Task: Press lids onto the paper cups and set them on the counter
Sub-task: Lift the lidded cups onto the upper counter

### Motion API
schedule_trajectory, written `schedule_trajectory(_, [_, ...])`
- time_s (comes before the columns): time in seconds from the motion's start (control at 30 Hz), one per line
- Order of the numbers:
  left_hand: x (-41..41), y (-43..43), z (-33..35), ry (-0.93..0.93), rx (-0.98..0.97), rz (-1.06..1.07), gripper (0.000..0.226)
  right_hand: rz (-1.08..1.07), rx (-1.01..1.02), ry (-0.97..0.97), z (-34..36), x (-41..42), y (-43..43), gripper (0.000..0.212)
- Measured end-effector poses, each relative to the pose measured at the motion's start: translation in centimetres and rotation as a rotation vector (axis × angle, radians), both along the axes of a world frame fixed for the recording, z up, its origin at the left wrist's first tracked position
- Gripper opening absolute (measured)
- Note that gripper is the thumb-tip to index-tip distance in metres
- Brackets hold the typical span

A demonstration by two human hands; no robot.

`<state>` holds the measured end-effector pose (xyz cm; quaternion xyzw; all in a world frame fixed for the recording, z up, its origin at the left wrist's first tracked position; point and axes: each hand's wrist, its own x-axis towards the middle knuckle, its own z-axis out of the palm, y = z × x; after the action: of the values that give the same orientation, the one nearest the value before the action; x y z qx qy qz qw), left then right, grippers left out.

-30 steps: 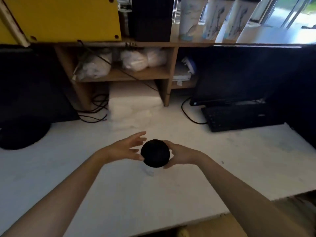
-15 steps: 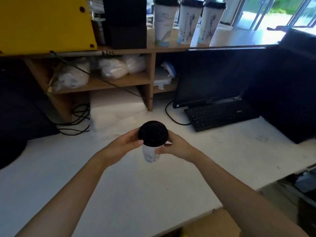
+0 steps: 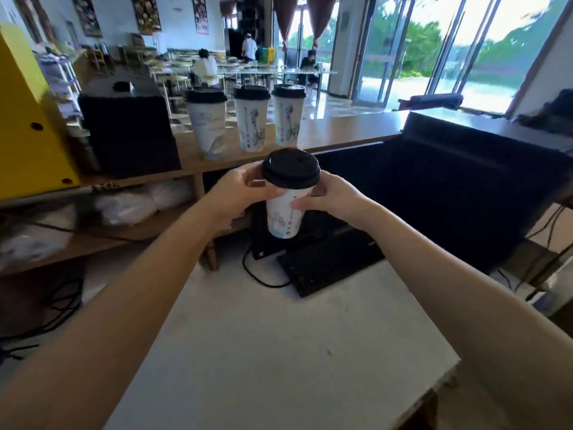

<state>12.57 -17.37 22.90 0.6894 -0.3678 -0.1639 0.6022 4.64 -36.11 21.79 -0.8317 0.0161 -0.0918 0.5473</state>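
— While the paper cup (image 3: pixel 284 214) is off every surface, who has it?
— Both hands. The left hand (image 3: pixel 240 193) wraps the upper wall just under the lid (image 3: pixel 290 168), fingers curled round it and thumb up near the lid rim. The right hand (image 3: pixel 335 198) grasps the opposite side, with fingertips pressed on the printed wall.
— Lid state?
— Black, on top of the cup, looks level. The far edge is hidden, so it's probably seated all round, but I can't confirm.
— Cup position?
— Held in the air, upright, touching nothing but the hands. It's in front of the wooden counter (image 3: pixel 341 128) edge, above the keyboard (image 3: pixel 328 262) and the back of the white table (image 3: pixel 279 352), at the left edge of the dark monitor (image 3: pixel 434 187).
— Anything on the counter?
— Three lidded cups (image 3: pixel 251 122) in a row, upright and close together, white with blue print and black lids. A black box (image 3: pixel 130 131) is to their left, and a yellow box (image 3: pixel 28 125) is at the far left.
— Below the counter?
— A shelf (image 3: pixel 93 237) with pale bags, blurred. A black cable (image 3: pixel 260 279) loops on the table beside the keyboard.
— Background?
— A room with tables, a few people and glass doors with greenery outside. Too blurred for more.
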Motion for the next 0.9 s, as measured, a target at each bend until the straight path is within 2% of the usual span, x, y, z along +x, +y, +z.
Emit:
schedule_trajectory(0.2, [3.4, -9.4, 6.3, -0.094, 0.003, 0.091, 0.049, 0.023, -0.017, -0.097, 6.5, 3.0, -8.3, 0.05])
schedule_trajectory(0.47, [8.2, -21.0, 11.1, -0.136, -0.02, 0.153, 0.046, -0.028, -0.024, -0.14, 11.4, 9.6, -19.5, 0.055])
schedule_trajectory(0.67, [12.2, -27.2, 10.4, -0.033, 0.01, 0.204, 0.047, -0.078, 0.002, -0.141, 11.2, 15.0, -23.6, 0.055])
schedule_trajectory(0.9, [15.7, -29.7, 6.3, -0.006, -0.017, 0.369, 0.055, -0.101, 0.03, -0.136, 7.1, 20.8, -25.2, 0.06])
